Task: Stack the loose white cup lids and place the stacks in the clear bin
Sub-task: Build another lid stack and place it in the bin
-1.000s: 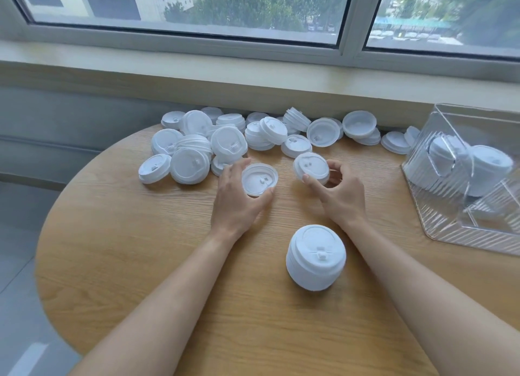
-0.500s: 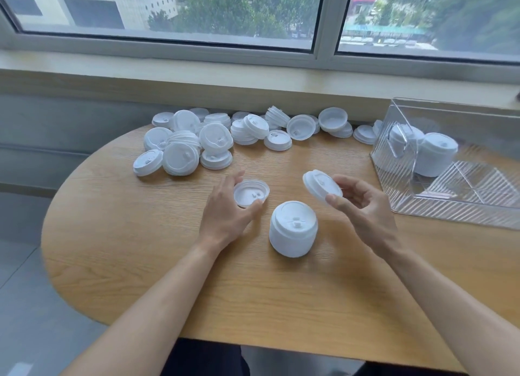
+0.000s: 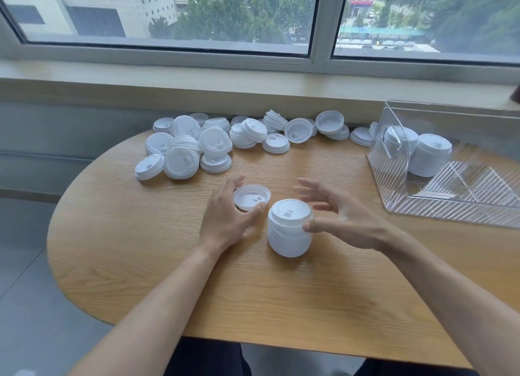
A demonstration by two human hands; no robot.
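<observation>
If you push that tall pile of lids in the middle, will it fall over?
Probably it would slide more than topple: the stack of lids is about as wide as tall and stands flat on the table. It looks light, being thin plastic. A shove near the top might shift the upper lids.

Upper-storey indoor room, in a town.
Wide window (image 3: 174, 12) overlooks buildings (image 3: 92, 7), trees (image 3: 239, 15), parked cars (image 3: 380, 42); rounded wooden table (image 3: 140, 249) stands beside its sill (image 3: 253, 91).
</observation>
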